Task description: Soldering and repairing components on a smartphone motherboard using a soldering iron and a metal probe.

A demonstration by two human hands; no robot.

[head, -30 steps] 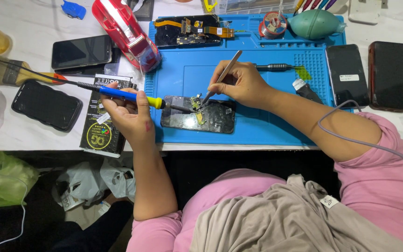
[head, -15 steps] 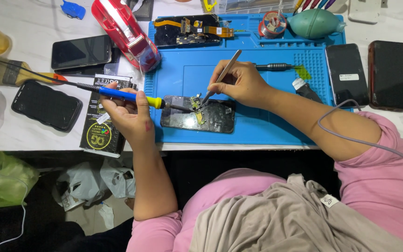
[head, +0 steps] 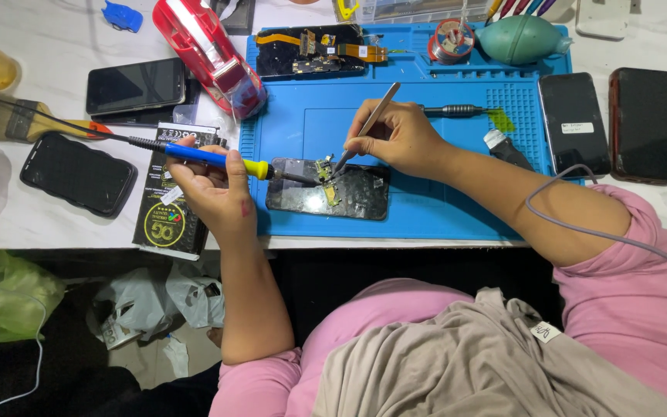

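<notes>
An opened phone (head: 349, 193) with a small circuit part at its top lies on the blue work mat (head: 426, 208). My left hand (head: 206, 181) grips a soldering iron (head: 218, 160) with a blue and yellow handle; its tip reaches the circuit part. My right hand (head: 395, 135) holds metal tweezers (head: 368, 123) whose points meet the same spot on the phone.
On the mat's far edge lie a disassembled phone (head: 306, 50), a solder spool (head: 451, 38), a green air blower (head: 523, 38) and a screwdriver (head: 453, 110). Two phones (head: 646, 123) rest at right. At left are two more phones (head: 79, 174), a brush (head: 25, 122), a red tape dispenser (head: 210, 54) and a black box (head: 167, 216).
</notes>
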